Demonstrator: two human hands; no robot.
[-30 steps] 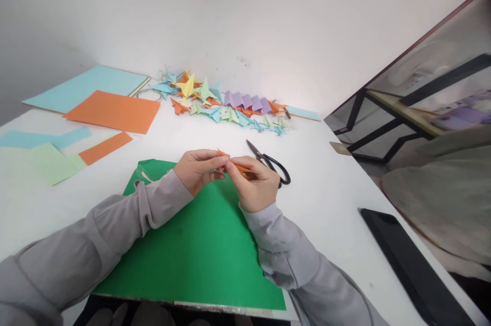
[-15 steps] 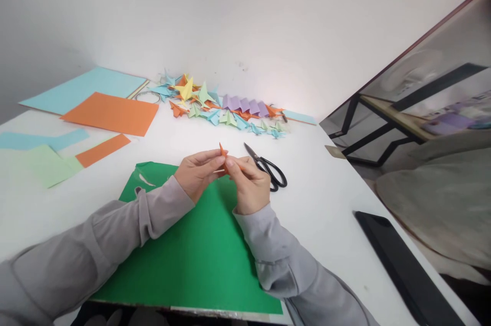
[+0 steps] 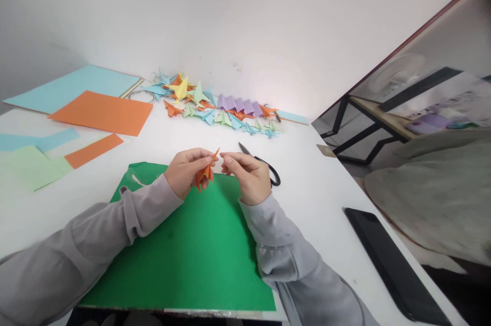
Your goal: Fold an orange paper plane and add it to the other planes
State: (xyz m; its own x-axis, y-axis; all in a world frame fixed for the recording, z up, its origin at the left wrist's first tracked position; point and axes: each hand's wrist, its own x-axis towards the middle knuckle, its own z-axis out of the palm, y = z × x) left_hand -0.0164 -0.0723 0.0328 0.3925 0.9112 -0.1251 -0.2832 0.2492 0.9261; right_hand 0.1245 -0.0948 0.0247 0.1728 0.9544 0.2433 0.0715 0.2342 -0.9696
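One folded orange paper (image 3: 205, 175) is pinched between the thumb and fingers of the left hand (image 3: 187, 170), its sharp tip rising past the thumb and its pleated body hanging below. The right hand (image 3: 251, 177) is just beside the tip, fingertips bunched; whether they grip anything, I cannot tell. Beneath both hands is one green board (image 3: 184, 259) on a white table (image 3: 314, 244). Around it are one pair of scissors (image 3: 244, 149), partly behind the right hand, one black tablet (image 3: 391, 264), one large orange sheet (image 3: 102, 113), one orange strip (image 3: 94, 151) and many overlapping paper figures (image 3: 180, 89), too crowded to count.
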